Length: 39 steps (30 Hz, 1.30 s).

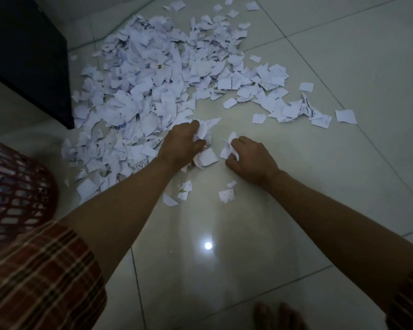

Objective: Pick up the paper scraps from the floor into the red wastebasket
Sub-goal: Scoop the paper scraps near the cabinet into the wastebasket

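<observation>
I see the tiled floor (296, 210) filling the view, with a dark cabinet (26, 55) at ten o'clock. The scraps (157, 86) spread in a wide heap from eleven to one o'clock, touching the cabinet's foot. The red basket (14, 186) sits at nine o'clock, already holding some paper. My left hand (180, 145) is clenched on a crumpled bunch at the heap's near edge; my right hand (250, 160), just beside it, grips a smaller wad. A few loose bits (227, 195) lie near my wrists.
</observation>
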### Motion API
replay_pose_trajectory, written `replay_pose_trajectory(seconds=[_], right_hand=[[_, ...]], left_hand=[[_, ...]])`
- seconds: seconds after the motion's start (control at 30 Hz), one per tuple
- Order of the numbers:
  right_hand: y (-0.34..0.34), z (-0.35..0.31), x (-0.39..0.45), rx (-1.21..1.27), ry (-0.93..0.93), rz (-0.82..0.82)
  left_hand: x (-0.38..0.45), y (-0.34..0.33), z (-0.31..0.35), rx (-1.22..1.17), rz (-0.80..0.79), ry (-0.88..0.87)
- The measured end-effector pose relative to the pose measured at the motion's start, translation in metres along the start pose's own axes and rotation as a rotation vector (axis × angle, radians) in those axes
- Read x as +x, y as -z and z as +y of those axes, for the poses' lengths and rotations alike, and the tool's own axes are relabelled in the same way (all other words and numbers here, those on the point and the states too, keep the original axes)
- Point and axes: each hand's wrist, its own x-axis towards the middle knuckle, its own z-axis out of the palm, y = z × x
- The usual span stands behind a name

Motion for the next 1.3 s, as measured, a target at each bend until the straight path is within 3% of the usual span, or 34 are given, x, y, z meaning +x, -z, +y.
replay_pose_trajectory(seconds=[0.47, 0.7, 1.0, 1.3], right_hand=[[0.024, -0.073, 0.04, 0.443, -0.039, 0.232], [0.041, -0.13, 0.061, 0.489, 0.1, 0.27], [0.09, -0.219, 0.101, 0.447, 0.264, 0.344], [0.111, -0.335, 0.131, 0.43, 0.364, 0.295]], left_hand=[[-0.037, 0.116, 0.031, 0.12, 0.192, -0.115], [-0.058, 0.191, 0.009, 0.174, 0.304, -0.093], [-0.091, 0.292, -0.01, 0.302, 0.342, -0.279], [-0.158, 0.371, -0.081, 0.223, 0.584, -0.14]])
